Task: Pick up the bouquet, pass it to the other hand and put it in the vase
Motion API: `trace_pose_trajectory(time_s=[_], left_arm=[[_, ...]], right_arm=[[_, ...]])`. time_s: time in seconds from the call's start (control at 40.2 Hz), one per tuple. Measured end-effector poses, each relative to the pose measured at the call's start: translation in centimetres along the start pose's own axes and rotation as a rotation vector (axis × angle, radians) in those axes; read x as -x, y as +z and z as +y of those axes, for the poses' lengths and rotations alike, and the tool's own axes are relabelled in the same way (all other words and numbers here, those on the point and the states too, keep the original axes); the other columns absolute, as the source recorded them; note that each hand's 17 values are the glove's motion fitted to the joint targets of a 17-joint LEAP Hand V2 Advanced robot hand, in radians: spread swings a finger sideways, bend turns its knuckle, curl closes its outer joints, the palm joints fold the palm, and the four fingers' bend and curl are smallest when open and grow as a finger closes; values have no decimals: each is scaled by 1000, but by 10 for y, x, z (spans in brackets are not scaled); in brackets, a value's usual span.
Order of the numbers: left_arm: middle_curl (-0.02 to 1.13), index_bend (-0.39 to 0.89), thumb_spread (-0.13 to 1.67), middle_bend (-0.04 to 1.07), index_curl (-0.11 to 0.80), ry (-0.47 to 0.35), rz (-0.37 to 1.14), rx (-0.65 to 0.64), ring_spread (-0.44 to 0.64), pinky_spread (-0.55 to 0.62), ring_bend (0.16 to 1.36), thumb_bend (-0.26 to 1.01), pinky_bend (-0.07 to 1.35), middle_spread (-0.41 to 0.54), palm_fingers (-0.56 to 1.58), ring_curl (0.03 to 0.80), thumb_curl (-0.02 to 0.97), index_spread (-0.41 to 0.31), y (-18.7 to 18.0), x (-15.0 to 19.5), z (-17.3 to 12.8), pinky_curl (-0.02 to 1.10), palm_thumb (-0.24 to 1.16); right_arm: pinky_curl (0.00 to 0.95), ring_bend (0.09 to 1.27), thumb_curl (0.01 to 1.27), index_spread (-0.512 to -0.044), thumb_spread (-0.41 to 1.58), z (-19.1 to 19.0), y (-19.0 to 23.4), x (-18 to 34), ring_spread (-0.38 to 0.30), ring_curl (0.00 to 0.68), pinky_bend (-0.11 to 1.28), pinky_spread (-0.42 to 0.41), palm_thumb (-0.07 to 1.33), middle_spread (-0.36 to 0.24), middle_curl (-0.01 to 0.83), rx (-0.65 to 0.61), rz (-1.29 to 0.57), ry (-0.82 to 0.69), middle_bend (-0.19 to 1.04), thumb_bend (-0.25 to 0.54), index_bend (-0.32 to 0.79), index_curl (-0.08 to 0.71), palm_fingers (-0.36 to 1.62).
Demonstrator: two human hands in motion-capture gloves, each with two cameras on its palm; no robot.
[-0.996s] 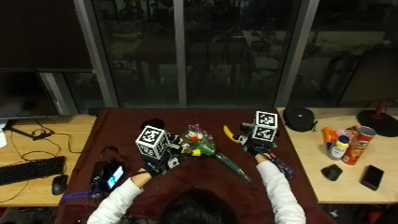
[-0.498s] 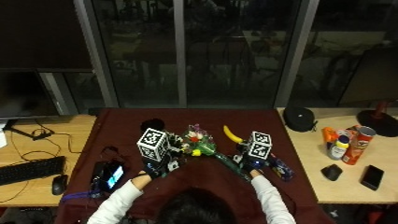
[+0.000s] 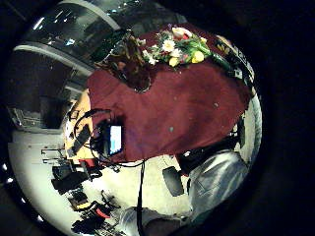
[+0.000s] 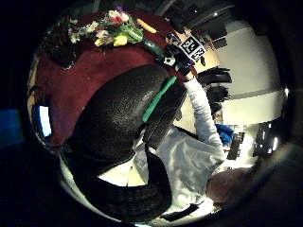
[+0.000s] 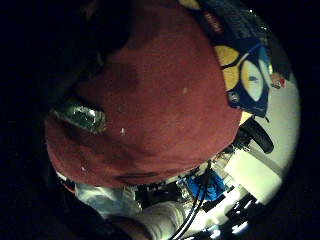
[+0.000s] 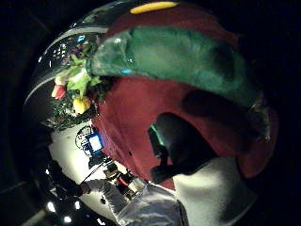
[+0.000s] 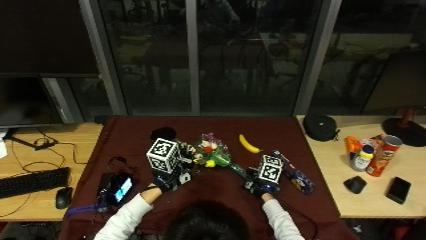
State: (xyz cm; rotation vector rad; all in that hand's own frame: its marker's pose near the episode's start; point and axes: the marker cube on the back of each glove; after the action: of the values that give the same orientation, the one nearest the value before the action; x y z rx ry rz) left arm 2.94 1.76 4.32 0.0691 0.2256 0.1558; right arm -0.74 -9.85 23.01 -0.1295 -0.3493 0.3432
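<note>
The bouquet (image 7: 212,151), with white, yellow and red flowers and a green wrapped stem, lies on the dark red tablecloth (image 7: 219,130). Its stem runs toward my right hand (image 7: 263,184), which hovers right over the stem end. In the right thumb side palm view the green wrap (image 6: 174,56) fills the space by the palm, and the thumb (image 6: 176,141) stands apart from it with cloth showing between. The foil stem end (image 5: 80,115) shows by the fingers. The dark vase (image 7: 163,133) stands behind the flowers. My left hand (image 7: 166,179) rests near the table's front and holds nothing.
A banana (image 7: 249,144) lies behind the right hand and a blue packet (image 7: 293,175) beside it. A lit device (image 7: 118,187) sits at the cloth's left. A black cap (image 7: 321,125), bottles and a can (image 7: 383,155) stand on the right.
My right hand has come back toward me and down from beside the banana onto the bouquet's stem end. The left hand and the bouquet have stayed put.
</note>
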Motion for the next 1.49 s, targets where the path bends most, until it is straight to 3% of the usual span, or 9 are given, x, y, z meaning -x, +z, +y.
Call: trace_pose_trajectory(time_s=[0.249, 0.348, 0.398, 0.423, 0.548, 0.747, 0.871, 1.17, 1.493], left_arm=[[340, 141, 1010, 188, 292, -3, 2, -2, 247, 290, 520, -25, 331, 138, 288, 286, 278, -51, 1, -1, 2, 337, 0], [341, 145, 1010, 184, 294, -3, 0, 1, 246, 290, 519, -25, 327, 137, 291, 286, 279, -53, 2, -1, 4, 337, -1], [341, 145, 1010, 185, 295, -6, -1, -2, 247, 291, 516, -25, 327, 137, 291, 285, 280, -53, 1, -1, 4, 338, -1], [341, 145, 1010, 184, 295, -9, -1, -3, 246, 291, 518, -25, 326, 137, 292, 286, 280, -53, 1, 0, 5, 338, -1], [342, 144, 1010, 183, 297, -23, -3, -8, 246, 291, 518, -25, 324, 136, 292, 286, 281, -54, 0, 2, 6, 339, -1], [340, 150, 1010, 179, 300, -38, 9, 0, 245, 281, 521, -25, 318, 136, 298, 287, 282, -54, 4, 8, 8, 340, -1], [342, 152, 1015, 185, 303, -37, 20, -5, 245, 279, 516, -24, 312, 136, 304, 286, 283, -54, 5, 8, 11, 340, 0], [342, 150, 1030, 179, 311, -42, 102, -2, 237, 275, 512, -20, 303, 128, 320, 287, 281, -58, 4, 7, -1, 341, 14], [337, 40, 1054, 162, 273, 5, 588, -21, 237, 258, 557, -1, 374, 163, 231, 307, 296, -15, -10, -6, -56, 368, 113]], right_arm=[[356, 660, 388, -261, 1051, 7, -4, 9, -115, 359, 686, -64, 697, -63, 423, -90, -11, 34, 386, 110, 147, 114, 710], [350, 595, 404, -244, 1053, 6, -4, 11, -151, 346, 658, -167, 823, -91, 431, -78, -6, 43, 363, 154, 310, 204, 1035], [349, 569, 396, -252, 1044, 6, -8, 13, -154, 341, 644, -186, 808, -93, 419, -103, -1, 25, 317, 126, 218, 192, 936], [365, 557, 406, -240, 1057, 6, -12, 13, -162, 359, 625, -196, 865, -109, 442, -123, 7, 24, 344, 157, 333, 258, 1070], [355, 480, 432, -239, 1057, 6, -21, 14, -188, 363, 529, -228, 930, -148, 457, -120, 25, 15, 348, 164, 358, 307, 1101], [391, 682, 479, -240, 955, -2, -10, 8, -227, 438, 604, -273, 972, -211, 507, -266, -53, 18, 455, 115, 133, 310, 1372], [412, 775, 511, -233, 826, -36, 6, -5, -223, 481, 603, -270, 977, -208, 554, -443, -66, 59, 585, 56, 240, 351, 1531], [463, 889, 559, -214, 722, -28, -37, 2, -201, 532, 669, -251, 1000, -187, 603, -602, -483, -12, 721, -10, 444, 473, 1476], [496, 924, 540, -204, 829, 19, -92, 52, -193, 545, 699, -237, 930, -176, 614, -665, -1102, -321, 783, -22, 587, 556, 1465]])
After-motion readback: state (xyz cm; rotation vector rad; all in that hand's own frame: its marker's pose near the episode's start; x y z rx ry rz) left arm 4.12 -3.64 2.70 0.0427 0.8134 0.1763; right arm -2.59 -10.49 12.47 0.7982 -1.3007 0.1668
